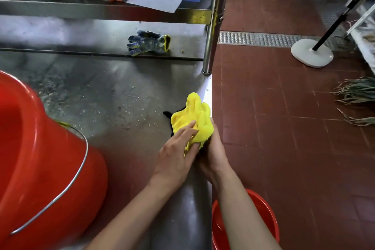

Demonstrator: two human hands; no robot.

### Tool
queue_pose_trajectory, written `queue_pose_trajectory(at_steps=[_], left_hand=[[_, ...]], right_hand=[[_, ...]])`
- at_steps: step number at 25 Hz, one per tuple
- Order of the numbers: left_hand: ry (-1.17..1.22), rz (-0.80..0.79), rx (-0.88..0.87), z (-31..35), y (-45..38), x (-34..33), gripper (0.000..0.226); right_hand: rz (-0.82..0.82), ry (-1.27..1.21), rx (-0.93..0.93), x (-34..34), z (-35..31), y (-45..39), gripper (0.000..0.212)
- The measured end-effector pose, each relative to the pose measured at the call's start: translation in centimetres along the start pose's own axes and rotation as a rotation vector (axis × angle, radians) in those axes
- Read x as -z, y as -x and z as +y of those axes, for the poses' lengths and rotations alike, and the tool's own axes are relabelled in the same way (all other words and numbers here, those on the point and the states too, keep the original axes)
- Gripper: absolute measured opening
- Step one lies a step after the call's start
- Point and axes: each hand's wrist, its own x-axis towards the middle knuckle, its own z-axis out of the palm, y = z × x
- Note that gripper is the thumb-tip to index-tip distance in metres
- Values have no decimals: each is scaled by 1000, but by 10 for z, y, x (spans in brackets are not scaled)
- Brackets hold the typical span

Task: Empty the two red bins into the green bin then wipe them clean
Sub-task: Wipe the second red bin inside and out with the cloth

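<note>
A big red bin [46,168] with a wire handle lies tilted on the steel table [113,95] at the left, its mouth facing left. A second red bin [263,213] stands on the floor below the table's right edge, partly hidden by my right forearm. A crumpled yellow cloth [192,119] is at the table's right edge. My left hand [178,154] and my right hand [213,152] both grip its near end. No green bin is in view.
A knitted blue and yellow glove [148,42] lies on the low back shelf. A steel post [213,26] rises at the table's corner. Crumbs dot the table. On the red tile floor are a white stand base [310,53] and dry leaves [357,91].
</note>
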Motion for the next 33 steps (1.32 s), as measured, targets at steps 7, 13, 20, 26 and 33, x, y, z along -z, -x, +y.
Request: queue_pose_trajectory(at_steps=[7, 13, 20, 26, 33], left_hand=[[-25, -183, -20, -1, 36, 22, 41], [-126, -145, -25, 10, 63, 59, 38], [-321, 40, -69, 69, 101, 140, 34], [-376, 124, -128, 108, 128, 192, 32], [-428, 263, -26, 99, 170, 240, 34]], right_hand=[[34, 101, 67, -9, 14, 22, 54], [212, 574, 565, -24, 11, 49, 19], [148, 921, 856, -47, 6, 121, 49], [78, 1083, 1007, -73, 1, 165, 52], [10, 1132, 1152, -108, 2, 208, 49]])
